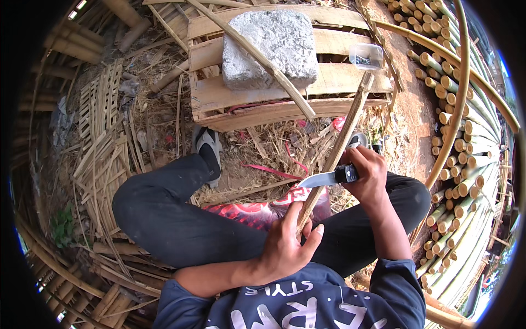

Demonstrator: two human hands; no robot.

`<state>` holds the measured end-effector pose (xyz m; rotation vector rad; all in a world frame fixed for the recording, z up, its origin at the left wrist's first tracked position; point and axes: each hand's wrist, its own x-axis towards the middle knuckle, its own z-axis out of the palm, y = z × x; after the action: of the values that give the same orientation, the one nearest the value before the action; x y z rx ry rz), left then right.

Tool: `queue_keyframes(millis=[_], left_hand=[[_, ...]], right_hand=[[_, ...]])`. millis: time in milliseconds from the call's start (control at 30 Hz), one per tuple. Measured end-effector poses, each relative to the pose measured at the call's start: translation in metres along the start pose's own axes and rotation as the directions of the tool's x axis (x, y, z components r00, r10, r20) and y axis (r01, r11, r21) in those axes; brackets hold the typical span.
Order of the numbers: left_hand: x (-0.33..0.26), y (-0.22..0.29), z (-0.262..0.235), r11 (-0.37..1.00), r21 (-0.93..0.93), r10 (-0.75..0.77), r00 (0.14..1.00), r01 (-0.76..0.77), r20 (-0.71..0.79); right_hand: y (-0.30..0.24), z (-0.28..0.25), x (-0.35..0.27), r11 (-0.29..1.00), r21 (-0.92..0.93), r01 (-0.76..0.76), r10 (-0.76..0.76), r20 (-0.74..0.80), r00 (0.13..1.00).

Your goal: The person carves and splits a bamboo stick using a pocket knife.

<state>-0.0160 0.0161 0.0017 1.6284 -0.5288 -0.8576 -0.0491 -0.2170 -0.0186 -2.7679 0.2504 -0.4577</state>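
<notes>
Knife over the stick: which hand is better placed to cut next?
Probably the right hand: it grips the knife, whose blade crosses the stick. The left hand is busy holding the stick's near end.

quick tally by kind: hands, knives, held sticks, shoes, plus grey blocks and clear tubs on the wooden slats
Hands: 2 (left hand, right hand)
Knife: 1
Held stick: 1
Shoes: 2, one partly hidden
Grey block: 1
Clear tub: 1
Total: 8
</notes>
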Motion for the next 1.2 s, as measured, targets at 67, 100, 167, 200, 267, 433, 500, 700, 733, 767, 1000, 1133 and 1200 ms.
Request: queue_keyframes(millis=[67, 100, 167, 200, 267, 433, 500, 700, 733, 767, 1000, 1133, 1200], left_hand=[[0.001, -0.002, 0.000, 0.999, -0.022, 0.029, 1.000, -0.029, -0.009], [0.000, -0.002, 0.000, 0.999, -0.051, 0.007, 1.000, -0.007, -0.006], [0.001, -0.001, -0.002, 0.999, -0.044, 0.001, 1.000, -0.001, 0.001], [0.002, 0.000, -0.002, 0.999, -0.034, -0.005, 1.000, 0.005, 0.000], [0.003, -0.001, -0.001, 0.999, -0.025, 0.021, 1.000, -0.021, -0.005], [0.002, 0.001, -0.001, 0.999, -0.044, -0.014, 1.000, 0.014, -0.002], [0.003, 0.001, -0.001, 0.999, -0.050, -0.011, 1.000, 0.011, 0.003], [-0.002, -0.001, -0.004, 0.998, -0.059, -0.004, 1.000, 0.005, 0.021], [-0.003, 0.001, -0.005, 0.999, -0.046, -0.018, 0.999, 0.020, 0.042], [-0.003, 0.002, -0.004, 0.999, -0.049, -0.015, 0.999, 0.017, 0.046], [0.000, -0.002, -0.006, 0.992, -0.106, -0.055, 0.996, 0.062, 0.072], [0.004, -0.024, 0.000, 0.978, -0.206, -0.044, 0.999, 0.038, -0.024], [0.005, -0.015, -0.006, 0.970, -0.213, -0.121, 0.993, 0.119, 0.004]], right_hand=[[0.001, -0.001, 0.001, 0.999, -0.025, 0.026, -0.027, -0.026, 0.999], [0.001, 0.000, 0.002, 0.999, -0.032, 0.032, -0.033, -0.026, 0.999], [0.004, 0.002, 0.003, 0.998, -0.046, 0.047, -0.048, -0.030, 0.998], [0.004, 0.001, 0.003, 0.998, -0.048, 0.042, -0.044, -0.030, 0.999], [0.004, 0.000, 0.004, 0.998, -0.044, 0.046, -0.048, -0.050, 0.998], [0.006, -0.001, 0.006, 0.995, -0.087, 0.048, -0.056, -0.085, 0.995], [0.007, -0.002, 0.007, 0.995, -0.084, 0.049, -0.056, -0.086, 0.995], [0.029, -0.009, 0.015, 0.981, -0.049, -0.188, 0.178, -0.166, 0.970], [0.035, -0.016, 0.019, 0.965, -0.091, -0.247, 0.226, -0.191, 0.955], [0.046, -0.020, 0.020, 0.949, -0.149, -0.279, 0.243, -0.219, 0.945], [0.043, -0.012, 0.010, 0.960, -0.104, -0.258, 0.241, -0.155, 0.958], [0.009, 0.004, 0.004, 0.991, 0.072, -0.113, 0.112, 0.009, 0.994], [-0.008, 0.005, 0.003, 0.983, 0.121, -0.138, 0.118, 0.160, 0.980]])
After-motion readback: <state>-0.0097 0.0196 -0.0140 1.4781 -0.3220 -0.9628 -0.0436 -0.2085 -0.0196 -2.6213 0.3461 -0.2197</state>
